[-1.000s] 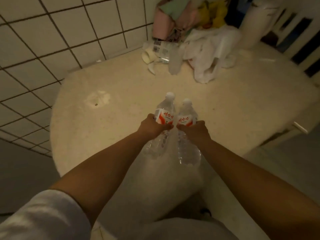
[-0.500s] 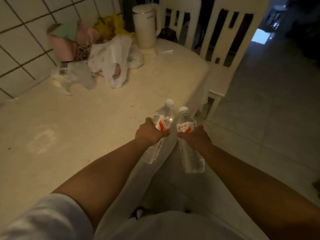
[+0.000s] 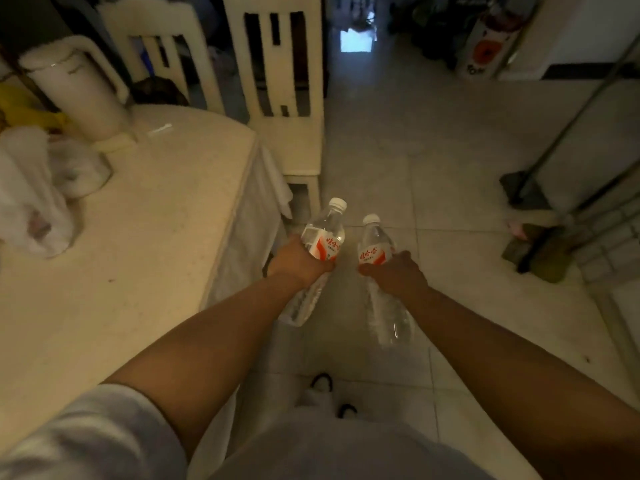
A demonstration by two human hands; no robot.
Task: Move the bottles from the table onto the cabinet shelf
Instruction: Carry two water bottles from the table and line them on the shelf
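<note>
I carry two clear water bottles with white caps and red-and-white labels, both off the table and over the tiled floor. My left hand [image 3: 298, 259] grips the left bottle [image 3: 323, 237] around its label; the bottle tilts, cap pointing forward. My right hand [image 3: 398, 273] grips the right bottle [image 3: 374, 242] the same way, its clear lower body hanging below my wrist. The two bottles are a little apart. The cream table [image 3: 138, 237] lies to my left. No cabinet shelf is in view.
On the table stand a white kettle [image 3: 76, 91] and crumpled plastic bags [image 3: 31, 188]. Two cream chairs [image 3: 277, 81] stand at the table's far end. Brooms or mops [image 3: 530, 244] lean at the right wall. Pale tiled floor [image 3: 398, 150] stretches ahead into a dim corridor.
I have turned right, away from the table. Both bottles went from above the tabletop to over the floor, and they have moved slightly apart. My grips are unchanged.
</note>
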